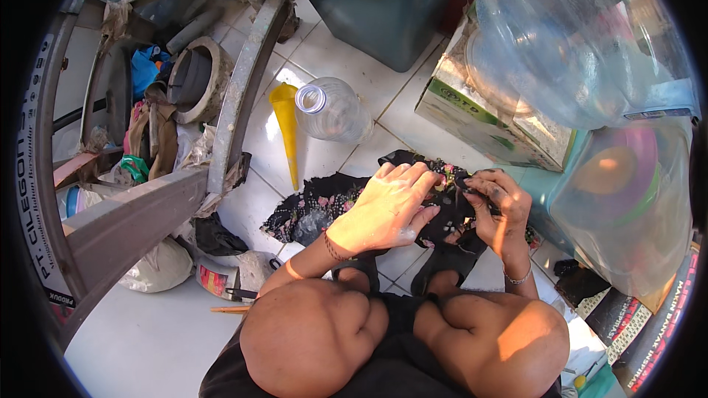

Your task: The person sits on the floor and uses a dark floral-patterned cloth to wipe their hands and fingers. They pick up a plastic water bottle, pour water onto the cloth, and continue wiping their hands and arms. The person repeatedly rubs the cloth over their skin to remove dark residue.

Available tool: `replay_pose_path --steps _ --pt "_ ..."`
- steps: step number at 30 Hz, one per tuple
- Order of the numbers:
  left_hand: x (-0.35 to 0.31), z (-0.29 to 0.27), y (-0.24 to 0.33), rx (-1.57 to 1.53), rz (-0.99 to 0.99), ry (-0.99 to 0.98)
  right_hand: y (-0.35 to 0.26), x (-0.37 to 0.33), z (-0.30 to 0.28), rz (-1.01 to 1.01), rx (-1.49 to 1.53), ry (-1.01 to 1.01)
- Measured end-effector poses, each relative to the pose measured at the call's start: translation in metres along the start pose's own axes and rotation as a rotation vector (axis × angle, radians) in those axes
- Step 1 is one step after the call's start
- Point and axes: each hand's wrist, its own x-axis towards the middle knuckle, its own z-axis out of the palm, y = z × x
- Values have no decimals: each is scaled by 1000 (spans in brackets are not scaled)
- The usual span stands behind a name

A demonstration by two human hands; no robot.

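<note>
A black cloth with pink flowers (313, 199) lies bunched on the tiles in front of my feet. My left hand (391, 203) rests on it, back up, fingers curled over the fabric and fingertips hidden. To its right, my right hand (501, 210) is closed on the cloth's edge, thumb and fingers pinching it. The fingers of that hand have dark smudges. Beyond the cloth stands a clear plastic bottle (335, 110) without a cap. A yellow funnel (285, 129) lies beside the bottle, its narrow end toward me. Small clear plastic (311, 227) sits on the cloth's left part.
A dark green bin (361, 22) with a white liner stands at the back. On the right are a cardboard box (487, 121), large clear plastic containers (582, 37) and a clear tub (627, 206). A metal frame (140, 206) fills the left, with clutter behind it.
</note>
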Motion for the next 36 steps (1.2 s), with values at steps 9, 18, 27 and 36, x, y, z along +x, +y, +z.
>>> replay_pose_path --steps 9,18,27,36 --pt "24 26 -17 411 -282 -133 -26 2 55 15 158 121" --pt "17 23 -16 271 -284 -140 -29 -4 62 -118 142 146" --pt "12 24 -12 366 -239 -100 -30 -11 61 -164 150 182" --pt "14 26 -11 405 -313 -138 -17 -3 63 -117 78 155"
